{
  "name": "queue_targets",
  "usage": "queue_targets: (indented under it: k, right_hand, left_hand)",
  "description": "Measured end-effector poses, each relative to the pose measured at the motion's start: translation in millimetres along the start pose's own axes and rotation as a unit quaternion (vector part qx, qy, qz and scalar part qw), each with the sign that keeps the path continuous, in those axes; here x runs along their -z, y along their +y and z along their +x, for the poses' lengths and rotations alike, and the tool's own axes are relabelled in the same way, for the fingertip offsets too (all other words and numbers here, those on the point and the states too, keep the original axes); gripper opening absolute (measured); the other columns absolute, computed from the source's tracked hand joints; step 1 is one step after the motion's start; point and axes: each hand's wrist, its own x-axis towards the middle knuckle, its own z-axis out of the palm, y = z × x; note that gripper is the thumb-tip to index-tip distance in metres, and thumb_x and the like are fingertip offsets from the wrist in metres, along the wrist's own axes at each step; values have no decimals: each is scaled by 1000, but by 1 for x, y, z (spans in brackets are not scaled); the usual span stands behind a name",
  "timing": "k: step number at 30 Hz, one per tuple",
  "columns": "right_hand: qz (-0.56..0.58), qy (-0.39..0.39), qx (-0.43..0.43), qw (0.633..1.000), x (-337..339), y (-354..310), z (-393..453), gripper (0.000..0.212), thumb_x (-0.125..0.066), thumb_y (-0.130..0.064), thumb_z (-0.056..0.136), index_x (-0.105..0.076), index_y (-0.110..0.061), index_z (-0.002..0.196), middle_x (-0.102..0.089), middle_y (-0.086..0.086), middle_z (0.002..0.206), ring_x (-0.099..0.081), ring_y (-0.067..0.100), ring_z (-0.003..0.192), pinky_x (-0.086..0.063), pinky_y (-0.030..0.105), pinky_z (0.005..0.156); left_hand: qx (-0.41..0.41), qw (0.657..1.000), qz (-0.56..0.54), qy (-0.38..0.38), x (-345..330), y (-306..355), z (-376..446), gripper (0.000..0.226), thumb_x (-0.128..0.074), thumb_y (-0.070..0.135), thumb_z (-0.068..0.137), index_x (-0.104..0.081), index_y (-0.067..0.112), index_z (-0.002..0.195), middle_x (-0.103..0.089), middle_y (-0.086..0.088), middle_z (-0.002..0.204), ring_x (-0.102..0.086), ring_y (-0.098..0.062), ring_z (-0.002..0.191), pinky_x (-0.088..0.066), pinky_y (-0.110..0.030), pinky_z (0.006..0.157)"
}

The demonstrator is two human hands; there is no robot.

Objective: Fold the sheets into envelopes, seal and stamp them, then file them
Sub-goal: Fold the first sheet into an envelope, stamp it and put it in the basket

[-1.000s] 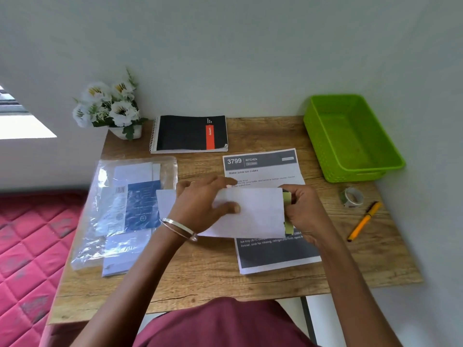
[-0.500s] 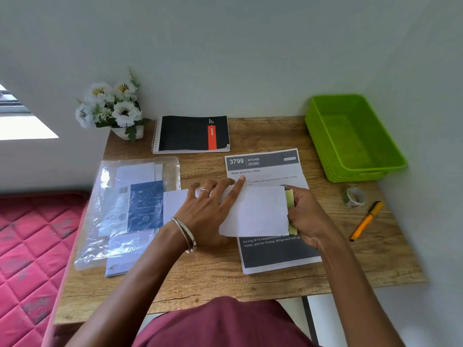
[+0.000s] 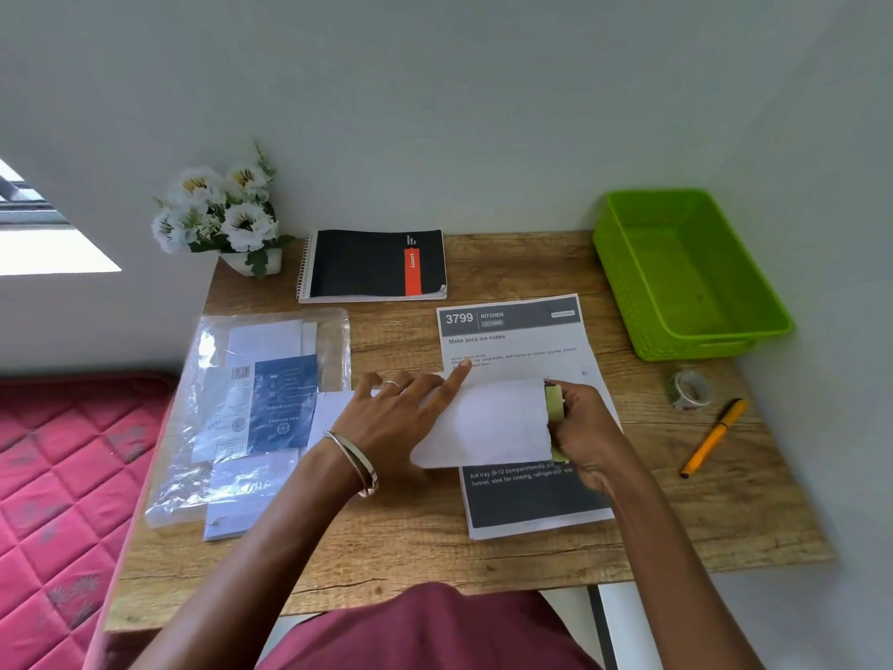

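Observation:
A folded white sheet (image 3: 497,423) lies across a printed page (image 3: 512,340) headed "3799 KITCHEN" in the middle of the wooden table (image 3: 410,548). My left hand (image 3: 401,418) rests flat on the sheet's left part with its fingers spread and the index finger stretched towards the far edge. At the sheet's right edge, my right hand (image 3: 584,427) is closed on a narrow yellow-green piece (image 3: 554,403). What that piece is I cannot tell. A green plastic basket (image 3: 691,340) stands at the back right with nothing visible in it.
A clear plastic bag (image 3: 261,403) holding white envelopes and a blue label lies at the left. Near the wall are a black spiral notebook (image 3: 372,263) and a pot of white flowers (image 3: 217,215). A tape roll (image 3: 688,390) and an orange pen (image 3: 712,437) lie at the right. A red mattress (image 3: 53,476) borders the table's left side.
My left hand has let go of the sheet's top edge and now lies flat on it with the fingers spread. The right hand has stayed at the right edge.

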Motion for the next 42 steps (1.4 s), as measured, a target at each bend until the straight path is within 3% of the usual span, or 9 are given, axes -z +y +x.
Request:
queue_targets:
  k: [7,13,18,22,25,29,34,39,42]
  right_hand:
    - [-20,13,21,999,-6,-3,2,35,-64,6,84,-71,-29,86,-74,-8,84,-72,14,79,-60,36,66]
    - [67,33,-15,997,9,1,4,5,-68,-8,84,-70,-5,87,-73,12,81,-70,30,73,-59,39,62]
    - [-197,284,78,935,41,24,21,29,-73,-25,82,-67,-3,100,-69,10,87,-65,24,80,-51,34,71]
    - [-355,241,9,903,38,33,38,71,-72,-58,70,-60,-1,111,-61,19,107,-56,36,102,-49,47,81]
    - [-446,236,-25,863,27,36,41,79,-73,-59,68,-55,-4,121,-52,17,126,-44,37,118,-37,50,92]
    - [-382,257,-82,884,25,29,48,82,-83,-51,59,-52,-7,122,-52,16,126,-45,37,120,-30,50,93]
    - [-287,254,-98,918,35,38,63,62,-88,-50,48,-67,-13,92,-68,8,100,-59,33,101,-37,44,86]
    - [-156,229,29,960,34,24,41,16,-78,-18,76,-66,-10,84,-70,7,88,-65,21,78,-50,32,70]
    - [-66,211,81,972,38,13,28,15,-68,-15,85,-61,-12,98,-68,4,95,-67,20,84,-57,36,67]
  left_hand:
    - [27,998,-60,-7,2,16,10,126,-59,74,63,28,25,140,-24,-5,148,-22,-26,137,2,-61,111]
    - [76,992,-83,64,-4,6,12,90,-59,64,68,-24,23,140,-39,2,135,-37,-23,129,-1,-64,109]
    - [118,983,-113,81,-5,-17,2,89,-70,59,62,-34,22,135,-42,0,133,-35,-24,130,-2,-66,106]
    - [133,981,-112,86,-6,-22,1,90,-73,55,61,-35,19,134,-41,-3,135,-33,-27,131,0,-67,105]
    - [137,981,-114,82,-7,-20,2,92,-74,55,60,-34,19,135,-40,-2,136,-31,-26,131,0,-67,105]
    - [139,981,-112,75,-11,-18,2,95,-75,53,60,-30,19,137,-36,-3,137,-27,-26,132,1,-68,106]
    - [138,981,-110,78,-16,-19,3,98,-75,53,60,-29,18,139,-36,-5,138,-26,-28,133,2,-68,106]
    - [142,981,-105,83,-18,-19,2,100,-76,53,59,-28,17,139,-36,-6,137,-27,-29,132,4,-68,105]
    - [141,981,-103,86,-20,-19,2,102,-76,54,57,-27,17,139,-36,-6,136,-27,-30,131,4,-68,105]
